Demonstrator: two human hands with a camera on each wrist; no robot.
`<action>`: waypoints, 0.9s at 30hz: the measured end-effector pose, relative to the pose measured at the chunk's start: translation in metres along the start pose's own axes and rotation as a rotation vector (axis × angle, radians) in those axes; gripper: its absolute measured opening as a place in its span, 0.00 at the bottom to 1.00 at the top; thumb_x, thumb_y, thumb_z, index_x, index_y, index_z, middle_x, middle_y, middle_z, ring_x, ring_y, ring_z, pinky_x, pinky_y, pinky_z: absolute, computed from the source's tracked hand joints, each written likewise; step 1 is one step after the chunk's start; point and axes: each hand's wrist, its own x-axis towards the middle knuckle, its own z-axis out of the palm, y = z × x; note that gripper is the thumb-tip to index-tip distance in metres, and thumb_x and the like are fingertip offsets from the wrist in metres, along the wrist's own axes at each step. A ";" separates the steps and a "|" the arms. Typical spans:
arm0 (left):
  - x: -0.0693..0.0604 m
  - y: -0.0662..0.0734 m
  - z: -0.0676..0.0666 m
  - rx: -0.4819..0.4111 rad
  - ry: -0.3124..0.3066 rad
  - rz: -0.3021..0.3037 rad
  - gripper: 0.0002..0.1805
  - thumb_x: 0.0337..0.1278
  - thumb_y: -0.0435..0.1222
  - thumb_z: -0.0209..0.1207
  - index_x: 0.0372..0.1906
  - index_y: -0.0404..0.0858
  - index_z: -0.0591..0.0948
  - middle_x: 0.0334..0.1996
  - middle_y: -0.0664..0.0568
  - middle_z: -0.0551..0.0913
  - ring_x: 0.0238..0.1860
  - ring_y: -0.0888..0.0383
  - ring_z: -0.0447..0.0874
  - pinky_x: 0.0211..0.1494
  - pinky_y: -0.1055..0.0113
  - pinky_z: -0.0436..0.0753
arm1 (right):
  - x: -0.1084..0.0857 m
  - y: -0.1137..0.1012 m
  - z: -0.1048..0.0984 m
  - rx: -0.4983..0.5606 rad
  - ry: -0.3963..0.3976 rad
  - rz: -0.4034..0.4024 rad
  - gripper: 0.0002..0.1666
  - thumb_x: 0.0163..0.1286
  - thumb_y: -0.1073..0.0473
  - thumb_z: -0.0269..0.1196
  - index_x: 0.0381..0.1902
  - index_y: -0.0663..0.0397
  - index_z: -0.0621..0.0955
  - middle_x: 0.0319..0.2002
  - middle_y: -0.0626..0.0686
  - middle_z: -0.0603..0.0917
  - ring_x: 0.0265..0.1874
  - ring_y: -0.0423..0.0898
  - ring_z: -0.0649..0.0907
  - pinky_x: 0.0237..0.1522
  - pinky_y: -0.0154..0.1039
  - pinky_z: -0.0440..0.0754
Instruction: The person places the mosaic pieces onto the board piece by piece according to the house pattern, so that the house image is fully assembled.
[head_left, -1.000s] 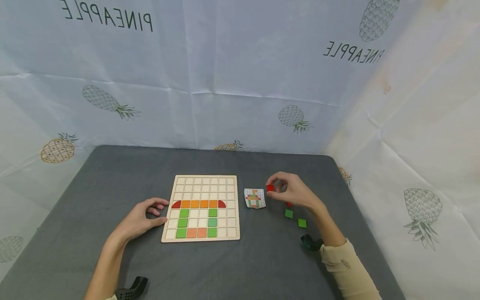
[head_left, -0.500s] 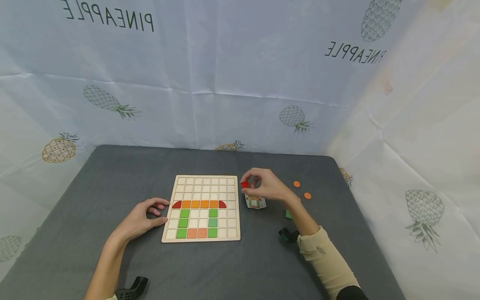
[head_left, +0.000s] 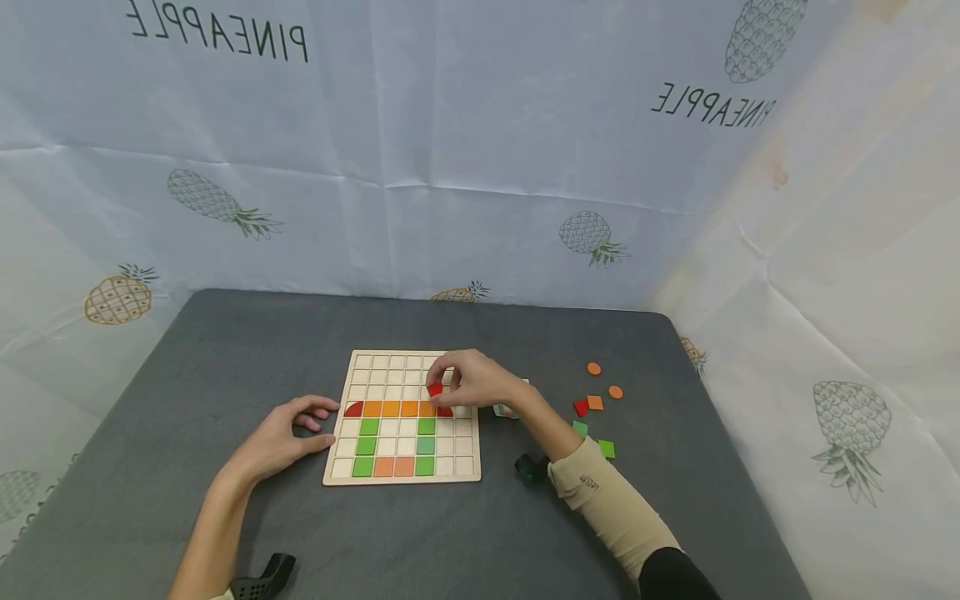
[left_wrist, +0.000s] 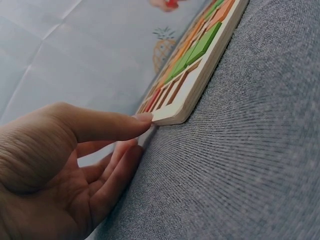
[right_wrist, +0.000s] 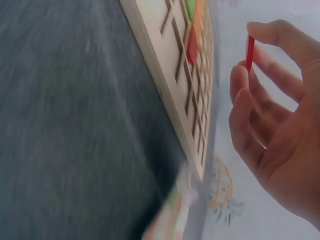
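Head view: right hand (head_left: 477, 380) pinches a red tile (head_left: 435, 389), holding it above the wooden grid board (head_left: 401, 482)! Left hand (head_left: 288, 433), fingers loosely bent, touches the board's near-left edge with its thumb.

A pale sheet (head_left: 465, 108) hangs behind the dark grey counter (head_left: 225, 358), a long crease running across it and pineapple drawings (head_left: 201, 195) scattered over it. The word PINEAPPLE (head_left: 217, 32) appears 2 times, mirrored. More pale cloth (head_left: 885, 283) stands along the right side, where the light looks warmer; the back looks bluish. The counter's far corners are rounded.
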 end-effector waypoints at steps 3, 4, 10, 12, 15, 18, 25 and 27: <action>0.000 0.000 0.000 -0.001 -0.002 0.001 0.28 0.62 0.36 0.76 0.65 0.34 0.82 0.54 0.43 0.83 0.47 0.58 0.78 0.46 0.68 0.78 | 0.012 -0.003 0.009 -0.010 -0.043 -0.012 0.12 0.71 0.56 0.75 0.50 0.50 0.89 0.49 0.50 0.89 0.30 0.36 0.82 0.40 0.29 0.82; 0.000 0.000 0.000 -0.002 -0.003 0.001 0.28 0.62 0.36 0.76 0.65 0.34 0.82 0.55 0.42 0.83 0.47 0.58 0.78 0.46 0.68 0.78 | 0.015 -0.004 0.011 -0.017 -0.057 -0.017 0.12 0.71 0.56 0.75 0.50 0.50 0.89 0.48 0.50 0.89 0.30 0.35 0.82 0.40 0.29 0.81; 0.000 0.000 -0.001 -0.001 -0.003 0.007 0.29 0.62 0.36 0.76 0.66 0.33 0.81 0.55 0.41 0.83 0.47 0.58 0.79 0.46 0.68 0.78 | 0.033 -0.014 0.024 -0.083 -0.097 -0.021 0.11 0.70 0.54 0.76 0.48 0.47 0.89 0.46 0.48 0.87 0.31 0.35 0.81 0.40 0.29 0.78; 0.000 0.001 -0.001 0.002 -0.005 0.008 0.29 0.62 0.36 0.76 0.66 0.33 0.81 0.55 0.41 0.83 0.47 0.57 0.79 0.46 0.68 0.78 | 0.036 -0.016 0.027 -0.117 -0.101 -0.013 0.11 0.69 0.53 0.76 0.48 0.45 0.89 0.47 0.47 0.87 0.32 0.35 0.81 0.39 0.29 0.77; 0.000 0.002 0.000 0.004 -0.006 0.004 0.29 0.62 0.36 0.76 0.66 0.33 0.81 0.55 0.41 0.83 0.48 0.56 0.79 0.46 0.68 0.78 | 0.041 -0.018 0.032 -0.172 -0.104 -0.007 0.11 0.69 0.52 0.75 0.48 0.42 0.89 0.48 0.44 0.86 0.37 0.37 0.81 0.40 0.29 0.76; 0.001 0.003 0.000 0.007 -0.005 -0.001 0.29 0.62 0.35 0.76 0.66 0.32 0.81 0.55 0.41 0.83 0.48 0.55 0.79 0.46 0.68 0.78 | 0.043 -0.019 0.034 -0.208 -0.104 -0.006 0.12 0.70 0.51 0.75 0.49 0.41 0.90 0.48 0.44 0.85 0.43 0.39 0.81 0.42 0.30 0.75; 0.001 0.003 0.000 0.006 -0.003 -0.006 0.29 0.61 0.35 0.76 0.65 0.32 0.82 0.55 0.41 0.83 0.48 0.55 0.79 0.46 0.68 0.78 | 0.044 -0.021 0.034 -0.215 -0.134 -0.007 0.14 0.72 0.53 0.73 0.55 0.41 0.90 0.52 0.45 0.87 0.50 0.38 0.83 0.47 0.31 0.77; 0.001 0.003 0.000 0.004 -0.005 -0.009 0.29 0.62 0.35 0.76 0.65 0.32 0.82 0.55 0.41 0.83 0.48 0.55 0.79 0.46 0.68 0.78 | 0.045 -0.021 0.035 -0.216 -0.132 -0.008 0.15 0.73 0.55 0.71 0.56 0.40 0.90 0.54 0.45 0.87 0.51 0.38 0.83 0.47 0.32 0.78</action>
